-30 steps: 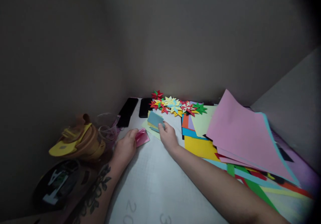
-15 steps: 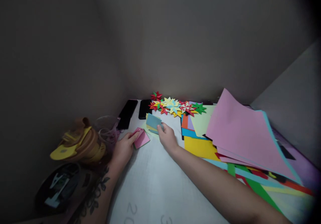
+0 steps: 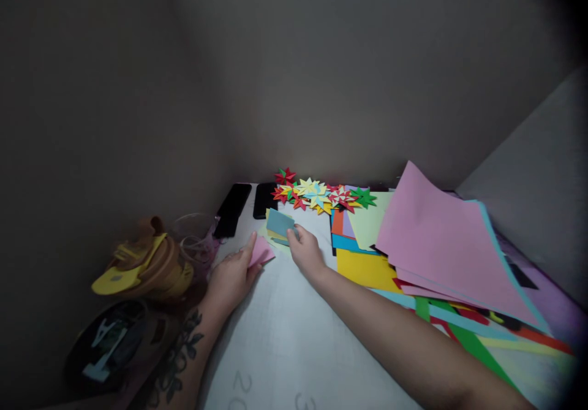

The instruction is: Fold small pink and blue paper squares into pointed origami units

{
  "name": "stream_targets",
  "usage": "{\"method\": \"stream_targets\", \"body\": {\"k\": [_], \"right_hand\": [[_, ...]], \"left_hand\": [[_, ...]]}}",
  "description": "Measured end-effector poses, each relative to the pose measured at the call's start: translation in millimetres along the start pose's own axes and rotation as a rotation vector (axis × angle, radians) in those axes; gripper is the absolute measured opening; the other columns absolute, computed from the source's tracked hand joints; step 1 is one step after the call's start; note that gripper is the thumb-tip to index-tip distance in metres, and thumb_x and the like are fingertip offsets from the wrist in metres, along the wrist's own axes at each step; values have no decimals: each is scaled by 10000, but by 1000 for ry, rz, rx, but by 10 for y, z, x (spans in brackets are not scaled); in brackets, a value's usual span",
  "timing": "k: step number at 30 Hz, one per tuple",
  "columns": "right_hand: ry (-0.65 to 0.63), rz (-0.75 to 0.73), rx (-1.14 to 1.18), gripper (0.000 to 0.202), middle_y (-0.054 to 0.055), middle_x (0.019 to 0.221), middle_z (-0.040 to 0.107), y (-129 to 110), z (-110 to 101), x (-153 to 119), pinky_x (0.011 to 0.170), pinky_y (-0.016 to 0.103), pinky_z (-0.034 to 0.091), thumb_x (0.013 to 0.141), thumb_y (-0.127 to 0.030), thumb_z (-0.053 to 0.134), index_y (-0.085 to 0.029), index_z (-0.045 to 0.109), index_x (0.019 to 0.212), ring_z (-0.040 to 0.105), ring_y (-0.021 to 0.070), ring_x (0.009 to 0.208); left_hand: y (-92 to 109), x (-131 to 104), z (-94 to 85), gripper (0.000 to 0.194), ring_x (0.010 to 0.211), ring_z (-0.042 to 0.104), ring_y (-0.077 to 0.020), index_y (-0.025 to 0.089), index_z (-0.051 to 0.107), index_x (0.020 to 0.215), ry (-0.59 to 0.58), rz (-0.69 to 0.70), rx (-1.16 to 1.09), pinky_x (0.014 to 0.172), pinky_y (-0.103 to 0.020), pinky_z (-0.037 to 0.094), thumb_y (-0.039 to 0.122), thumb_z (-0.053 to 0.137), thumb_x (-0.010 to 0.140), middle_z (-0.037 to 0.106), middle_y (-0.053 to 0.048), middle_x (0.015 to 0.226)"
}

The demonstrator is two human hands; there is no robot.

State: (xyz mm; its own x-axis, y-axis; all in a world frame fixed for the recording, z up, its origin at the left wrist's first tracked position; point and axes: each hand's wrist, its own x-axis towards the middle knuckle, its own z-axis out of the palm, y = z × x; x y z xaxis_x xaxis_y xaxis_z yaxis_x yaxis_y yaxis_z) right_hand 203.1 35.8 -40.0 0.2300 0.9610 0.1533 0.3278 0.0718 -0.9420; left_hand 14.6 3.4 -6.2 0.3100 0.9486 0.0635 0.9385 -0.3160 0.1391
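Note:
Small pink paper squares [image 3: 261, 252] lie under the fingers of my left hand [image 3: 233, 278], with a darker green edge showing beneath them. That hand is closed on the stack, its index finger along the top and its thumb at the near side. My right hand [image 3: 307, 252] pinches several small paper squares [image 3: 280, 221], blue on top with yellow below. Pale green paper shows under and around these squares on the white table surface [image 3: 285, 312].
Folded paper stars [image 3: 316, 193] are heaped at the back near the wall. Two black phones [image 3: 265, 200] lie left of them. Large pink sheets [image 3: 436, 238] and coloured strips cover the right side. Yellow-brown caps [image 3: 151, 263] and a black cap [image 3: 108, 342] are at left.
My left hand has shifted its grip on the pink squares: its index finger now stretches over them and the thumb has come lower. The right hand stays nearly still with the blue squares.

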Motion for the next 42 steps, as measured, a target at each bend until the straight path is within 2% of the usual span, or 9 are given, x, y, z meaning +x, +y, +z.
{"method": "stream_targets", "body": {"k": [7, 13, 23, 27, 30, 33, 37, 39, 42], "right_hand": [[4, -3, 1, 302, 28, 728, 644, 2, 5, -1, 642, 264, 421, 849, -383, 409, -169, 622, 848, 550, 180, 681], [10, 2, 7, 297, 35, 745, 651, -28, -12, -7, 659, 276, 433, 847, -387, 411, -178, 621, 867, 563, 192, 698], [68, -2, -51, 328, 36, 807, 664, -41, -33, -50, 636, 279, 450, 865, -365, 425, -181, 555, 1104, 614, 198, 712], [-52, -414, -140, 293, 72, 1042, 676, -58, -25, -123, 851, 330, 439, 878, -195, 401, -199, 579, 1111, 598, 208, 1013], [-317, -696, -329, 307, 63, 1210, 620, -72, 35, -185, 984, 394, 348, 847, -141, 473, -231, 606, 1108, 451, 236, 1239], [-531, -725, -426, 296, 87, 1154, 644, -86, 89, -216, 943, 419, 381, 784, -342, 636, -210, 639, 1048, 494, 284, 1178], [-345, -583, -277, 189, 72, 990, 674, -61, 81, -177, 879, 348, 432, 840, -298, 562, -182, 639, 967, 569, 214, 999], [-213, -483, -216, 166, 58, 907, 666, -26, 69, -137, 842, 326, 447, 867, -176, 471, -180, 629, 917, 573, 189, 927], [-182, -417, -196, 204, 53, 884, 650, 16, 83, -92, 827, 334, 456, 837, -100, 441, -182, 620, 892, 569, 191, 912]], "left_hand": [[122, 25, 17, 521, 957, 592, -250, 204, 407, 1362, 33, 24, 127, 747, -289, 437, 370, 466, 872, 649, -108, 1100], [34, 52, 62, 427, 808, 641, -227, 200, 477, 1315, 43, -49, 136, 682, -295, 442, 205, 361, 904, 697, -112, 896], [-54, 30, 16, 352, 657, 638, -174, 134, 622, 1115, 362, -335, -366, 573, -227, 426, 255, 401, 869, 717, -67, 821], [-22, -43, -54, 377, 690, 634, -161, 141, 591, 1161, 486, -367, -434, 602, -220, 449, 294, 373, 895, 717, -55, 893], [-12, -80, -71, 409, 869, 649, -181, 145, 524, 1255, 570, -344, -418, 715, -236, 482, 288, 352, 913, 683, -84, 1093], [6, -87, -35, 441, 968, 645, -206, 142, 460, 1328, 472, -275, -278, 792, -276, 488, 220, 368, 903, 628, -117, 1215], [52, -65, 37, 333, 1122, 577, -265, 163, 613, 1152, 149, -96, -126, 888, -361, 476, 260, 463, 871, 632, -123, 1209], [42, -38, 69, 307, 1186, 527, -259, 178, 645, 1084, 151, -40, -138, 963, -385, 434, 308, 454, 881, 635, -106, 1205], [-34, 19, 132, 367, 1202, 504, -250, 129, 605, 1142, 277, -92, -196, 1021, -399, 382, 302, 379, 911, 600, -137, 1241]]}}
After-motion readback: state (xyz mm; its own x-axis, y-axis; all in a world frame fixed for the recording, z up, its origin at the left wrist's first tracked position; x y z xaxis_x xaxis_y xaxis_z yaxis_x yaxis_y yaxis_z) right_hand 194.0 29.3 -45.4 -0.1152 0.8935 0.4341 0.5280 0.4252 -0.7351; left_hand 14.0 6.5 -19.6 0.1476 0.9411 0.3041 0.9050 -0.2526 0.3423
